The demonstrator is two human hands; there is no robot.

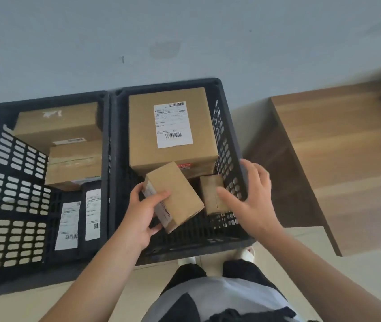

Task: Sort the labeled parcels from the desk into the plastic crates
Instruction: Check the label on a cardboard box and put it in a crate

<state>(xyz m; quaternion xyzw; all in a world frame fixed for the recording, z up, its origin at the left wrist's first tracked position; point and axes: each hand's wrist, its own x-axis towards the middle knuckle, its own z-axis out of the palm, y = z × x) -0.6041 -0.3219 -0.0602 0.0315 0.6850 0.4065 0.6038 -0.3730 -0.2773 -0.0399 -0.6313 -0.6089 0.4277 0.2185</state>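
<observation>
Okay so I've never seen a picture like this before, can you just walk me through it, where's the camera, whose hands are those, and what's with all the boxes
The camera sits on a person's head, looking down past their arms to the floor. Two dark plastic crates stand side by side: the left crate and the right crate. The left hand grips a small cardboard parcel over the right crate. The right hand is open, fingers reaching toward another small box inside it. A large labeled box lies behind those. The left crate holds two brown boxes and dark labeled mailers. The wooden desk is to the right.
</observation>
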